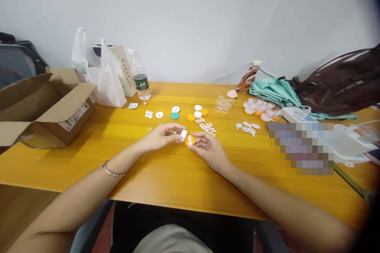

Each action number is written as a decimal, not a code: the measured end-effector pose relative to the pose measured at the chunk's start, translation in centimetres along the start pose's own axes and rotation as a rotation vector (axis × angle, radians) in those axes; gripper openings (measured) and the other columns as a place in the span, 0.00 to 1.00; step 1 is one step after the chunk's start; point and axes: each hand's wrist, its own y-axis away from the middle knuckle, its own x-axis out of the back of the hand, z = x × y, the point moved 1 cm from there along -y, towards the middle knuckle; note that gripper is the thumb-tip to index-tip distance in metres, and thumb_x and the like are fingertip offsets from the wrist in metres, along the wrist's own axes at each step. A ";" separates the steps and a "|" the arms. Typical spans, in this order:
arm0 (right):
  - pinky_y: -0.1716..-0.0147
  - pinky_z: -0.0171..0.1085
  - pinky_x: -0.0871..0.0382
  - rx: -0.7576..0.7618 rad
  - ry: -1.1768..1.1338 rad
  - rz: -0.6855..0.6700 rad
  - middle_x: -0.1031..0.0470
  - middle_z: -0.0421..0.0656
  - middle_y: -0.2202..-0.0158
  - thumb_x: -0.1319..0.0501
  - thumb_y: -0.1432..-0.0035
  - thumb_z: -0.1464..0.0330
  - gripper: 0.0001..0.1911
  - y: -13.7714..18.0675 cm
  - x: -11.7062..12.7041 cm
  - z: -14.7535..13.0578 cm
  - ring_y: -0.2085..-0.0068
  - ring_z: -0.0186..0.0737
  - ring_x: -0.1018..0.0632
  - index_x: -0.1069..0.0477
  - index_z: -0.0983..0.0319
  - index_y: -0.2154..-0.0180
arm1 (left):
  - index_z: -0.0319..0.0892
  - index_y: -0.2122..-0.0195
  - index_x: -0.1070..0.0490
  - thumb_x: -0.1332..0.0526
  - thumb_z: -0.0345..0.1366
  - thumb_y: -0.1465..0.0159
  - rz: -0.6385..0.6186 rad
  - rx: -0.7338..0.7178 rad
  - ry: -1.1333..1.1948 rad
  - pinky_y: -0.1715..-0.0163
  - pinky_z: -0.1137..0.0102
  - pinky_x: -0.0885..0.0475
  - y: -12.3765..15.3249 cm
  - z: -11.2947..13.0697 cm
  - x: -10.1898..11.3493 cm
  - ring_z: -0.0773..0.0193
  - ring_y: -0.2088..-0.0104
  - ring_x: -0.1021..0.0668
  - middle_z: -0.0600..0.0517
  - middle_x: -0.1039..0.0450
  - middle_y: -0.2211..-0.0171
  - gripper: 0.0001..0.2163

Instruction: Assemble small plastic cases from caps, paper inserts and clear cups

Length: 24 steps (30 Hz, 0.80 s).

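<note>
White plastic piece (pixel 183 136) and orange round cup (pixel 190 140) sit side by side over the middle of the tabletop (pixel 166 184), one in each of the person's hands. The left hand (pixel 166 136) has its thumb and fingertips closed around the white plastic piece; a silvery bracelet (pixel 113 172) circles that wrist. The right hand (pixel 211 150) pinches the orange round cup between thumb and fingers, its open side showing small pale parts inside. Whether the two held pieces touch is too small to tell.

Just beyond the hands lie a teal ring (pixel 175 116), a white ring (pixel 159 114), orange discs (pixel 190 118) and a cluster of small white pieces (pixel 149 114). White openwork pieces (pixel 207 127) are scattered near the right hand, with a second group (pixel 248 128) farther right. Behind these are clear rings (pixel 225 104) and a pile of clear-and-orange round containers (pixel 262 109).

Toward the wall, a water bottle (pixel 139 77) with a green label stands upright beside a white plastic bag (pixel 103 81), and an open cardboard box (pixel 59 110) is at the left. A brown-labelled bottle (pixel 248 78), folded mint-green fabric (pixel 276 91) and a dark brown bag (pixel 335 83) are at the right.
</note>
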 end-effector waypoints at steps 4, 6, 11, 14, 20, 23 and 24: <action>0.63 0.37 0.30 0.033 0.018 -0.002 0.28 0.38 0.72 0.34 0.57 0.66 0.16 0.1 -0.1 0.0 0.69 0.32 0.26 0.34 0.60 0.64 | 0.39 0.55 0.31 0.40 0.35 0.43 -0.003 0.012 0.004 0.59 0.67 0.31 -0.1 -0.1 -0.1 0.66 0.63 0.26 0.47 0.28 0.60 0.14; 0.62 0.37 0.29 0.036 0.021 0.002 0.28 0.38 0.72 0.34 0.57 0.66 0.16 0.1 -0.1 0.0 0.69 0.32 0.25 0.34 0.60 0.64 | 0.39 0.55 0.31 0.40 0.35 0.43 -0.004 0.018 -0.008 0.59 0.67 0.31 -0.1 -0.1 -0.2 0.66 0.64 0.25 0.48 0.28 0.61 0.15; 0.63 0.36 0.29 0.032 0.031 -0.011 0.28 0.38 0.72 0.34 0.56 0.67 0.15 0.2 -0.1 0.2 0.69 0.32 0.25 0.35 0.60 0.64 | 0.38 0.56 0.31 0.39 0.38 0.43 0.024 -0.002 -0.104 0.61 0.69 0.30 0.0 0.0 -0.8 0.65 0.64 0.25 0.47 0.26 0.62 0.15; 0.63 0.37 0.29 0.049 0.048 -0.020 0.29 0.38 0.72 0.35 0.56 0.67 0.15 0.2 -0.1 0.4 0.69 0.32 0.25 0.34 0.59 0.64 | 0.38 0.58 0.30 0.40 0.41 0.43 0.064 -0.046 -0.201 0.62 0.70 0.30 0.2 0.2 -1.4 0.65 0.64 0.24 0.47 0.25 0.63 0.15; 0.61 0.38 0.29 0.046 0.058 -0.045 0.28 0.38 0.71 0.35 0.56 0.66 0.16 0.2 -0.2 0.4 0.68 0.33 0.25 0.35 0.58 0.64 | 0.40 0.62 0.28 0.42 0.43 0.41 0.121 -0.122 -0.422 0.65 0.72 0.30 0.9 1.1 -2.6 0.65 0.66 0.24 0.48 0.25 0.65 0.13; 0.61 0.39 0.29 0.030 0.041 -0.042 0.28 0.36 0.72 0.34 0.57 0.67 0.19 0.3 -0.2 0.4 0.68 0.33 0.24 0.36 0.58 0.62 | 0.39 0.63 0.27 0.43 0.42 0.40 0.130 -0.123 -0.450 0.67 0.73 0.30 1.0 1.3 -2.8 0.66 0.67 0.24 0.49 0.25 0.66 0.12; 0.61 0.39 0.30 0.026 0.038 -0.037 0.28 0.36 0.73 0.34 0.58 0.67 0.19 0.2 -0.2 0.4 0.69 0.33 0.24 0.36 0.57 0.62 | 0.39 0.63 0.27 0.43 0.42 0.40 0.131 -0.122 -0.453 0.67 0.73 0.31 1.0 1.3 -2.8 0.66 0.68 0.24 0.49 0.25 0.66 0.12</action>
